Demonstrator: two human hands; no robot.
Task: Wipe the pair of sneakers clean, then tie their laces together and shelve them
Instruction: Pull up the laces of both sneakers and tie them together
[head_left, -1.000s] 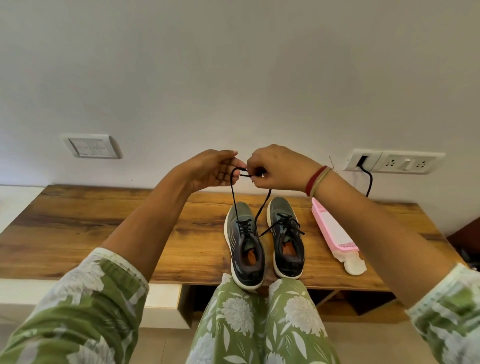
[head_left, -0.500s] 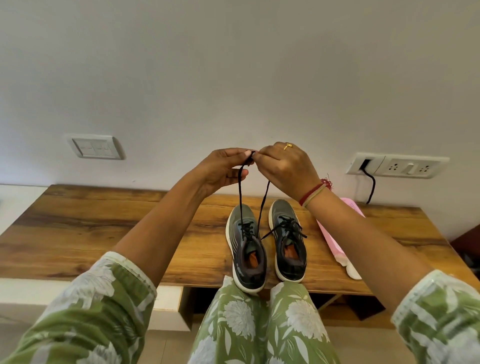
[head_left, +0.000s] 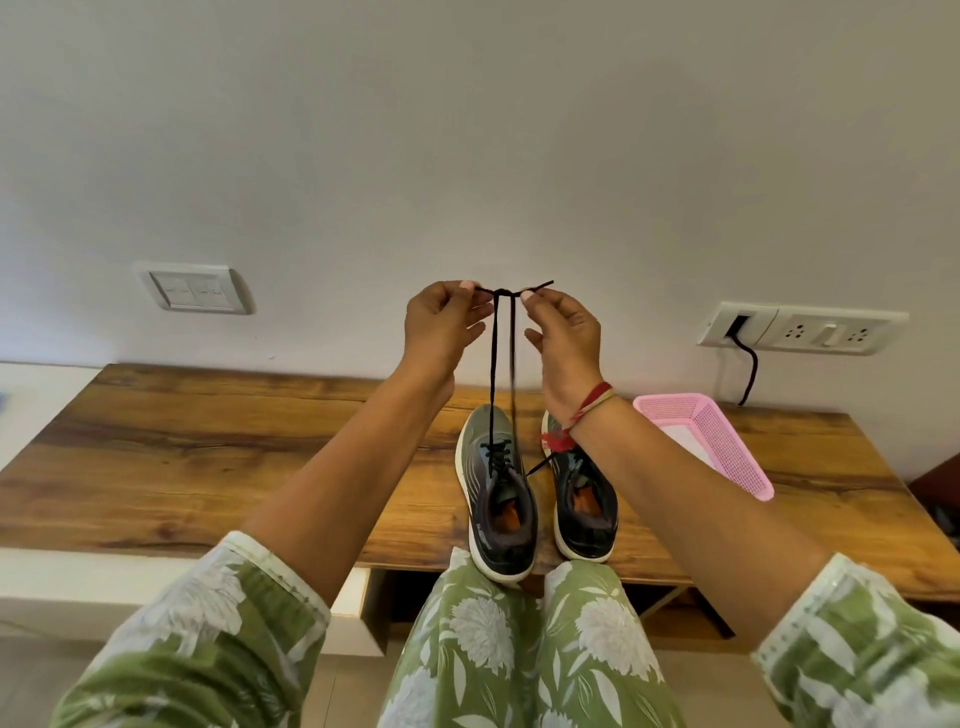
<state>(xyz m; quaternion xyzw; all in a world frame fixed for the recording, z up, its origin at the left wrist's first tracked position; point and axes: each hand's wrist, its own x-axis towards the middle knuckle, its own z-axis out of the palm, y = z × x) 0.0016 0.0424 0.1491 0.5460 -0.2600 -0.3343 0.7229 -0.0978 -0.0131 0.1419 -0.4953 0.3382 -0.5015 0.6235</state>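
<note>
Both hands are raised in front of the pale wall, above a brown wooden table (head_left: 208, 457). The left hand (head_left: 447, 325) pinches one end of the thin black laces (head_left: 492, 389) between thumb and fingertips, its other fingers loosely curled. The right hand (head_left: 563, 332) pinches the other end the same way, and a short tip sticks out past its fingers. Between the two hands the ends cross in a small knot, pulled out level. From it two strands hang straight down to a pair of dark grey sneakers with pale soles: the left sneaker (head_left: 496, 499) and the right sneaker (head_left: 584, 499) stand side by side at the table's near edge, toes toward the wall, the right one partly behind the wrist. That wrist wears a red thread band (head_left: 592, 402). A pink plastic mesh basket (head_left: 711, 441) lies on the table to the right. On the wall are a white switch plate (head_left: 197, 288) and a white socket plate (head_left: 802, 330) with a black cable (head_left: 750, 374) plugged in.
</note>
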